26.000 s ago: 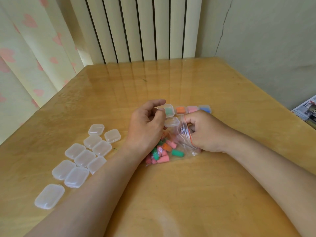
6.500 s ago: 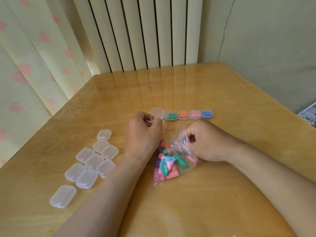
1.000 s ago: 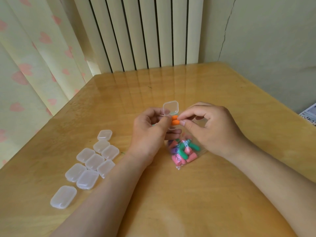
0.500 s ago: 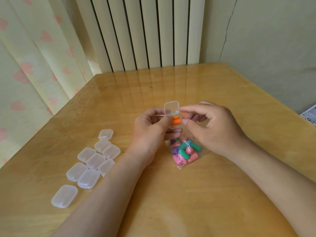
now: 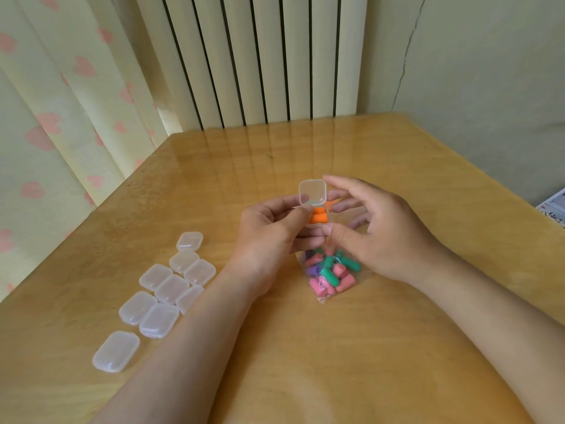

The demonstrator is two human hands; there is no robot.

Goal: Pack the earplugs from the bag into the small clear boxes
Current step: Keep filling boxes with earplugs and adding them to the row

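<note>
Empty clear boxes (image 5: 162, 293) are clustered on the table (image 5: 351, 362), left. A small open box (image 5: 316, 213) is gripped in the left hand (image 5: 269, 237), lid upright; two orange earplugs (image 5: 318, 216) now lie inside it. The right hand (image 5: 385, 234), a second ago pinching an earplug, is now spread open beside the lid. Closing is judged next. The bag (image 5: 331, 272) lies beneath.

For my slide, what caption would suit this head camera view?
Left hand holds an open clear box with orange earplugs inside; right hand hovers beside it above the bag.
</note>
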